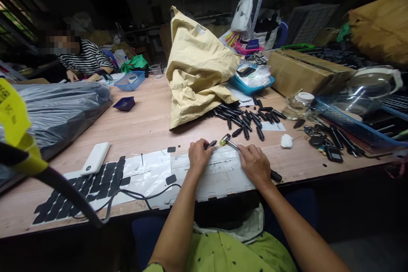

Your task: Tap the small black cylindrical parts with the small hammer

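Note:
At the front of the wooden table, my left hand (199,155) is closed around a small black pointed tube (211,144), its tip sticking out to the right. My right hand (255,163) grips a small hammer (232,141) with a metal shaft and a yellowish head. The hammer's head is close to the black tube; whether they touch I cannot tell. Under both hands lies a pale board (223,174) covered with clear film. Beyond them a pile of similar black tubes (244,121) spreads from the mouth of a large tan paper bag (197,68).
On the left are a sheet of black stickers (95,187), a white power bank (95,158) and a dark cable (140,195). A blue basket (360,123), a jar (298,105) and tools (342,140) stand right. A person in a striped top (89,57) sits across the table.

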Demonstrator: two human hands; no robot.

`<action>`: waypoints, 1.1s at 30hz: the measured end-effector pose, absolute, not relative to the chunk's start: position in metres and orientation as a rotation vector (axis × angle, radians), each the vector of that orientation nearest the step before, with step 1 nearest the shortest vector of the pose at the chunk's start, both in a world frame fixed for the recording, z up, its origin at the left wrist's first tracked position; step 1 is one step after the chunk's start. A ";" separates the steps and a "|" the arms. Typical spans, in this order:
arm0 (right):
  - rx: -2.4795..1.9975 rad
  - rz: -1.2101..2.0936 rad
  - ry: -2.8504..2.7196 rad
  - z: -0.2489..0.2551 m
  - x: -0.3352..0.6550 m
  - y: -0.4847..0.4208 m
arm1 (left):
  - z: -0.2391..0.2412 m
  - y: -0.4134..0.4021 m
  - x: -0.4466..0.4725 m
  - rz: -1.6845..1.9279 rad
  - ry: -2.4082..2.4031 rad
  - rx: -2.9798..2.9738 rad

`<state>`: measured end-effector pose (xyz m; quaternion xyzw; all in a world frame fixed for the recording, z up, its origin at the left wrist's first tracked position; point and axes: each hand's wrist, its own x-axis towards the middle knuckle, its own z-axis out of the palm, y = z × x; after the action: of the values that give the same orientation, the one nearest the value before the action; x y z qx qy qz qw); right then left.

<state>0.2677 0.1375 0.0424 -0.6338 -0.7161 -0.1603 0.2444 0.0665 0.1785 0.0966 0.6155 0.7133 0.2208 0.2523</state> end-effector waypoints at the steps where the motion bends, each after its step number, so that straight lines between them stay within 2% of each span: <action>1: -1.727 -0.442 -1.952 0.042 0.268 0.137 | 0.093 0.169 0.065 0.627 1.901 1.710; 8: -1.675 -0.475 -1.934 0.039 0.274 0.139 | 0.071 0.147 0.070 0.677 1.748 1.847; 28: -1.652 -0.369 -1.894 0.024 0.286 0.143 | 0.068 0.148 0.078 0.684 1.741 1.795; 33: -1.606 -0.432 -1.907 0.024 0.288 0.142 | 0.068 0.146 0.079 0.677 1.719 1.809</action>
<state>0.2875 0.1424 0.0244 -0.6052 -0.7187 -0.1629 0.3010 0.0790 0.1463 0.0683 0.6728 0.6393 0.2517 0.2742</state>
